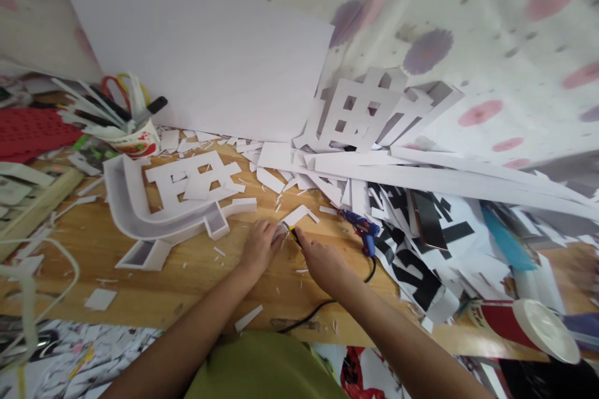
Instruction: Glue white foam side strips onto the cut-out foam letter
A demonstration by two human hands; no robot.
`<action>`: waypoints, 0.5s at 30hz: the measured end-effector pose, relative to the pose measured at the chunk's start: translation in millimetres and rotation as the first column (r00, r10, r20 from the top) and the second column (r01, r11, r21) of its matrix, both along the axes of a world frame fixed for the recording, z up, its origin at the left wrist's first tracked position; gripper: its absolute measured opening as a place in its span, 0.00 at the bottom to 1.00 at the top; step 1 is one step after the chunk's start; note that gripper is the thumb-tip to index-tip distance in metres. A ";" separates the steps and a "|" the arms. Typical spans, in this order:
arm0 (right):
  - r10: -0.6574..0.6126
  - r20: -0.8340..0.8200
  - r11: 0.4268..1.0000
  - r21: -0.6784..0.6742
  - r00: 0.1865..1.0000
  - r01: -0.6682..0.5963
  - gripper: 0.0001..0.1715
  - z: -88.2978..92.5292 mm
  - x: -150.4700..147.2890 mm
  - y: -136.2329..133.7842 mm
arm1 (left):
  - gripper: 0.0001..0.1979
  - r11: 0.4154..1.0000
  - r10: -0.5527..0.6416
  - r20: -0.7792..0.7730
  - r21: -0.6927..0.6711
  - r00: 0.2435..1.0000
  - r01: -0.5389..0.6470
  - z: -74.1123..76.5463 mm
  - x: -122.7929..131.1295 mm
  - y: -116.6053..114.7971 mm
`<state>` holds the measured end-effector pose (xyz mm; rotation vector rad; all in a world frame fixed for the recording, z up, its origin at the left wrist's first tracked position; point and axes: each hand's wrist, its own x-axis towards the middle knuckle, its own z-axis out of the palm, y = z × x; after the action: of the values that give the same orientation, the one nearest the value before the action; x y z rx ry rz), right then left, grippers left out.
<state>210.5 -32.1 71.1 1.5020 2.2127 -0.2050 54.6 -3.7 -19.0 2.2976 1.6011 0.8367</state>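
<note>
My left hand (259,244) rests on the wooden table (140,274), fingers curled down on a small white foam-board piece (296,215). My right hand (322,259) is closed round a yellow-and-black utility knife (294,235) whose tip meets the near edge of that piece. The two hands are nearly touching. Left of them lies a large white foam-board cut-out character with raised side walls (173,199).
A blue glue gun (362,229) with a black cord lies just right of my right hand. White strips and black-and-white offcuts (421,243) pile up at the right. A cup of tools (131,131) stands at the back left. A white sheet (201,43) and another cut-out character (360,112) lean behind.
</note>
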 end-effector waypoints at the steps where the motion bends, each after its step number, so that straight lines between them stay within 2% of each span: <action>1: 0.006 0.009 1.000 -0.003 1.000 -0.006 0.33 0.1 0.6 -0.7 | 0.12 1.000 -0.002 -0.003 -0.004 1.000 0.002 0.4 0.0 0.0; 8: -0.010 0.032 1.000 -0.023 0.999 0.011 0.35 4.9 3.6 -4.6 | 0.11 1.000 -0.005 0.026 -0.011 1.000 0.005 3.1 0.0 -0.8; 15: -0.046 0.026 0.998 -0.045 0.999 0.047 0.35 2.4 8.8 -9.8 | 0.08 1.000 -0.006 0.019 0.020 1.000 0.006 1.1 -0.2 -0.9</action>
<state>219.3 -41.8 73.5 1.5240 2.1410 -0.2480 54.4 -4.5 -17.8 2.3002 1.5843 0.8741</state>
